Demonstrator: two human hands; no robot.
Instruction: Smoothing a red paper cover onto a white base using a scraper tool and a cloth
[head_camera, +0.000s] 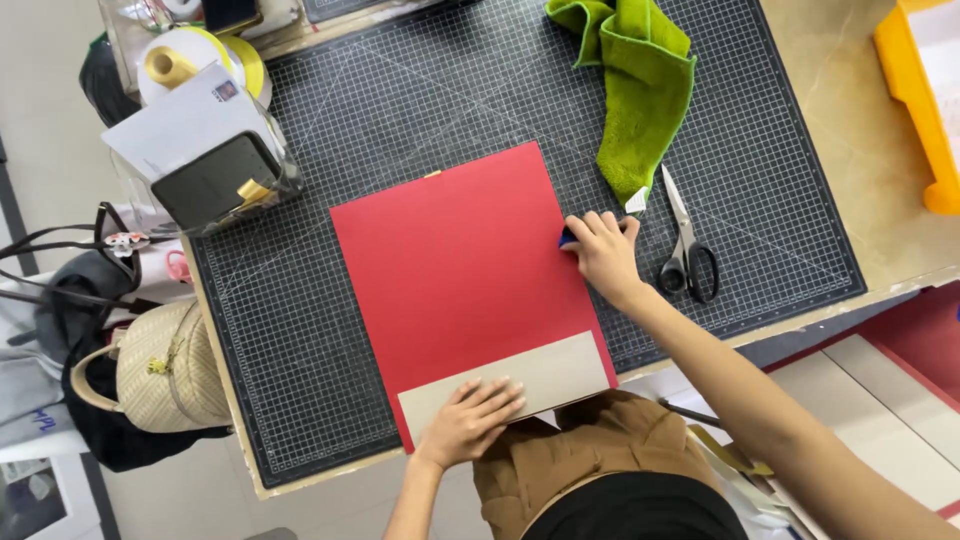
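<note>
A large red sheet (455, 260) lies flat on a dark gridded cutting mat (300, 310). A grey-beige strip of board (560, 372) runs along the sheet's near edge. My left hand (470, 420) presses flat on that strip near its left end, fingers spread. My right hand (603, 252) rests at the sheet's right edge, fingers curled around a small blue object (567, 237) that is mostly hidden. Black-handled scissors (686, 250) lie on the mat just right of my right hand.
A green cloth (635, 85) lies crumpled at the mat's far right. A cluttered box with papers, a dark pouch and tape rolls (205, 130) stands at the far left. A woven handbag (165, 370) hangs off the table's left. An orange tray (915, 90) sits far right.
</note>
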